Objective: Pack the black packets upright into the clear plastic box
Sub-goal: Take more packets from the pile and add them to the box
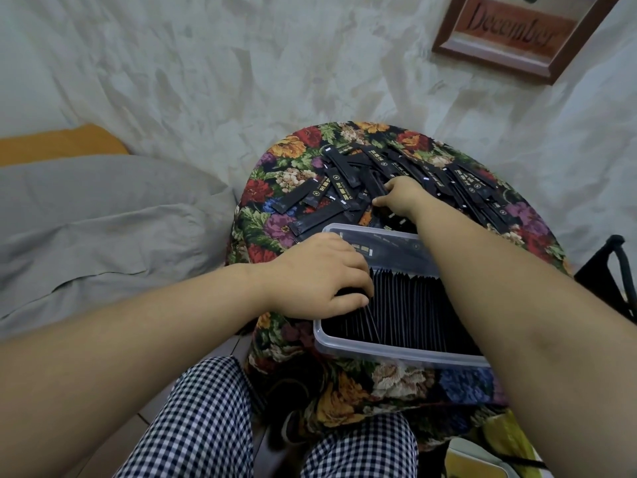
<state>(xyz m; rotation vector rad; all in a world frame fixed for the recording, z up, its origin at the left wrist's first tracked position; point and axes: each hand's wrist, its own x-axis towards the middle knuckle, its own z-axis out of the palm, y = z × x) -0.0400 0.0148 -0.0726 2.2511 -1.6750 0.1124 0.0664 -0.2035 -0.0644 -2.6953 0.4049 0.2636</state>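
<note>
Head view: seated at a floral-covered tabletop [265,222], clear plastic box [396,353] at the near edge, filled partway with upright packets [413,305] standing edge to edge. Gripping the row's left end with the left hand [320,274], fingers curled over the tops, thumb pressed beneath. Reaching with the right hand [401,198] beyond the box into loose packets [344,188] heaped on the cloth; cannot tell whether closed on any.

Upright black packets [413,305] in clear box [379,350]
</note>
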